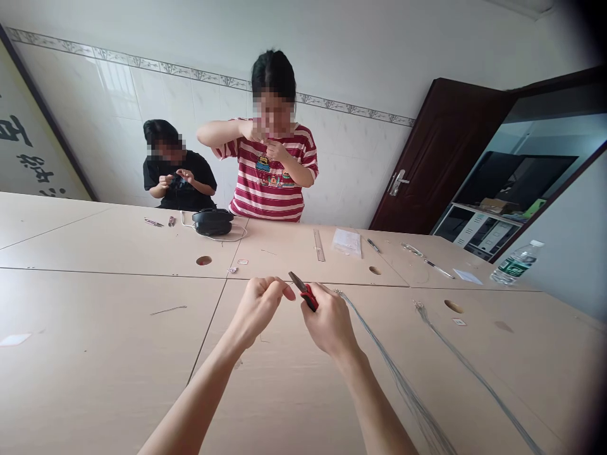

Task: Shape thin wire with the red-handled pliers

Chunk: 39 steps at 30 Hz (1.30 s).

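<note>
My right hand (329, 316) is wrapped round small red-handled pliers (303, 292), their dark tapered nose pointing up and left. Close by on the left, my left hand (263, 300) is closed with its thumb against the curled fingers. Whatever may be pinched there is too thin or hidden to make out. Both hands are held above the pale table (265, 404), a short gap between them. Right of my right hand lies a bundle of thin grey wires (379, 347), and a second wire bundle (469, 363) stretches out farther right.
Across the table, one person (270, 164) stands and another (180, 177) sits, both with hands raised. A black case (212, 221), a ruler (318, 245), a plastic packet (347, 242) and a water bottle (516, 262) are on the table. A thin wire piece (168, 309) lies left. Round holes (454, 306) pierce the tabletop.
</note>
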### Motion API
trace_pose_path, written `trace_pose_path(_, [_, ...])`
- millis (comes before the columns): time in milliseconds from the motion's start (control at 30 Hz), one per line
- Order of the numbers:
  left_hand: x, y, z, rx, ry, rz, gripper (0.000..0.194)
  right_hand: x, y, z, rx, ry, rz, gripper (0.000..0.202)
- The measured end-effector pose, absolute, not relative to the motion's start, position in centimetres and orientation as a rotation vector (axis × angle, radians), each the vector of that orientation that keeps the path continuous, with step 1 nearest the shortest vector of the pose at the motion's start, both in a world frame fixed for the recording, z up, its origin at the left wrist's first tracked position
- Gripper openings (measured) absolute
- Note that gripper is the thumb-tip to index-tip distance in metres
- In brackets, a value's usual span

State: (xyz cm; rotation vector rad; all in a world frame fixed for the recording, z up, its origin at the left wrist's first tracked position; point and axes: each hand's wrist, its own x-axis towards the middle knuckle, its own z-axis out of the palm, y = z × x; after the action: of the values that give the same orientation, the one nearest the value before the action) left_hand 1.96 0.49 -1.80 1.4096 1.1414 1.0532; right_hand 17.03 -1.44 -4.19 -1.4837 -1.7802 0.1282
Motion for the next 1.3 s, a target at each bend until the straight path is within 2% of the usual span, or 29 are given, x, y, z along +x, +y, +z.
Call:
trace_pose_path(333, [1.9,0.8,-1.7,1.332,1.152,1.098,0.015,16.7,-1.5,-4.2,-1.476,-1.789,0.138,0.023])
trace_pose_path(700, [1.8,0.8,-1.6,1.354,1.153,1.077,0.017,16.7,-1.7,-4.0,-1.481,-1.795,0.160,0.024])
trace_pose_path(933, [1.1,1.0,-1.9,1.359,1.181,1.081,0.016,17.0,-1.6,-3.7,-1.374,-1.760,0.171,0.012])
trace_pose_path(1000, [0.8,1.2,-2.0,1.357,1.193,1.069,0.017,17.4,-1.6,-3.5,-1.340,-1.697,0.212,0.010])
trace_pose_path(1300, [0.9,0.8,-1.7,1.376,1.131,0.954,0.019,18.1,-2.0,-2.6,-1.229,-1.566,0.663,0.027])
